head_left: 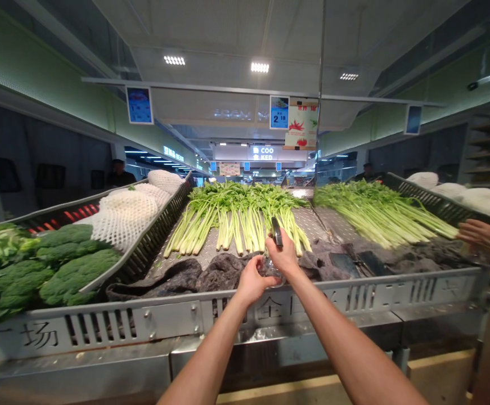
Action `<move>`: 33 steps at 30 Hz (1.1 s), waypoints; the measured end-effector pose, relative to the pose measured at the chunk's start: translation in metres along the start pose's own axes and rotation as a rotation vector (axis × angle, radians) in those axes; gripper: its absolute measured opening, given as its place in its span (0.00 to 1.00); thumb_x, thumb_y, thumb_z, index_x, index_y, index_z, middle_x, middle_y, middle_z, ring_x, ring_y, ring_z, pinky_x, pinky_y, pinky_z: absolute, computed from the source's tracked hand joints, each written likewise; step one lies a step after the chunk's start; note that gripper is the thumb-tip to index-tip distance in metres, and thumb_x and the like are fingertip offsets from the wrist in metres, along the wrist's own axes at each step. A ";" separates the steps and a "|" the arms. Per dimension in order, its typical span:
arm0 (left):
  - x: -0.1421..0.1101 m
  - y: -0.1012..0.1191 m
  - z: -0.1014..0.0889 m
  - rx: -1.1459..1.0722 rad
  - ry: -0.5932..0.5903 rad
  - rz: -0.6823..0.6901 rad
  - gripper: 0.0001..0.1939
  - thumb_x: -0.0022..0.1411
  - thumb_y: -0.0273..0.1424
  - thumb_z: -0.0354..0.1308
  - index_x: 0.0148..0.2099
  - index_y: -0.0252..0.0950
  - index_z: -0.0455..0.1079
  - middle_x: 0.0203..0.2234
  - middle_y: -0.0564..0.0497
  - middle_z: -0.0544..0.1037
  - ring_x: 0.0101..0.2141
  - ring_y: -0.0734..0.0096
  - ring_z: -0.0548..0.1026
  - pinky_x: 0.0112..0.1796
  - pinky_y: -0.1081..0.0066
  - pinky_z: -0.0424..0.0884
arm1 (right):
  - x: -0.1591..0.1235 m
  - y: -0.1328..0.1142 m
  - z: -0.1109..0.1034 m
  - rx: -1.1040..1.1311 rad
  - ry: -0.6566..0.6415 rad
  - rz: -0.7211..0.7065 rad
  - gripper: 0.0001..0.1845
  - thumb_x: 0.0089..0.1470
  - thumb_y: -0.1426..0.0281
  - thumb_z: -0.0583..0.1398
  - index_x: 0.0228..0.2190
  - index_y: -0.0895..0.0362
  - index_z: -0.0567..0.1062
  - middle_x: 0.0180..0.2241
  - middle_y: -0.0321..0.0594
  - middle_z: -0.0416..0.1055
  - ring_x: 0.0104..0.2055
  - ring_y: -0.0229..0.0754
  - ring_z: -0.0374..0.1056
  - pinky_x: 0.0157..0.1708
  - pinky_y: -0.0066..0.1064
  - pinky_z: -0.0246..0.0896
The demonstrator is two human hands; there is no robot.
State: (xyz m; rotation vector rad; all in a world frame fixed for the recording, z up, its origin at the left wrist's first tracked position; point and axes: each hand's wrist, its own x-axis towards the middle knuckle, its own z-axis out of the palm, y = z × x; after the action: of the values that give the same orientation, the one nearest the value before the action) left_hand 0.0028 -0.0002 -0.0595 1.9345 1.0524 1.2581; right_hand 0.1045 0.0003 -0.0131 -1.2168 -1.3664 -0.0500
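My right hand (284, 254) is closed around the neck of a spray bottle with a black head (276, 232) and a clear body. The fingers of my left hand (254, 279) curl round the lower part of the bottle, which they partly hide. Just beyond my hands, celery (245, 216) lies in a loose row on a metal tray, leaves to the back and stalk ends towards me. Along the front, a crumpled dark grey cloth (221, 273) lies between the celery and the rail.
A grey slotted rail (172, 320) runs along the front of the stand. To the left are broccoli (78, 270) and a black crate (160, 225) with white foam netting (122, 216). At right, a mirror (367, 169) reflects the celery and a hand. Price signs (279, 112) hang overhead.
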 end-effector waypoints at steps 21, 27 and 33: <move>-0.004 0.000 0.000 0.127 0.038 -0.012 0.25 0.31 0.35 0.64 0.35 0.33 0.63 0.28 0.52 0.66 0.29 0.73 0.63 0.30 0.75 0.59 | 0.002 0.004 0.002 0.048 -0.024 0.022 0.12 0.40 0.65 0.50 0.27 0.58 0.67 0.23 0.36 0.66 0.25 0.37 0.61 0.27 0.27 0.54; -0.004 0.003 0.001 0.117 0.028 -0.024 0.26 0.31 0.35 0.65 0.36 0.33 0.63 0.30 0.52 0.66 0.30 0.74 0.63 0.31 0.75 0.59 | 0.001 0.006 0.002 0.084 -0.036 0.060 0.14 0.40 0.65 0.50 0.30 0.58 0.67 0.24 0.37 0.66 0.25 0.38 0.61 0.27 0.27 0.54; -0.005 0.002 0.001 0.129 0.045 -0.011 0.26 0.30 0.36 0.65 0.35 0.33 0.64 0.29 0.52 0.66 0.29 0.73 0.62 0.30 0.75 0.59 | -0.001 0.003 0.001 0.082 -0.043 0.045 0.14 0.40 0.65 0.50 0.30 0.58 0.67 0.25 0.37 0.67 0.26 0.38 0.61 0.28 0.28 0.54</move>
State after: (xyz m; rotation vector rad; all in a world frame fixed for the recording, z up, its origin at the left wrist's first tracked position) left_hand 0.0030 -0.0061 -0.0603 2.0012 1.1913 1.2612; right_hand 0.1056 0.0017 -0.0156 -1.1854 -1.3650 0.0635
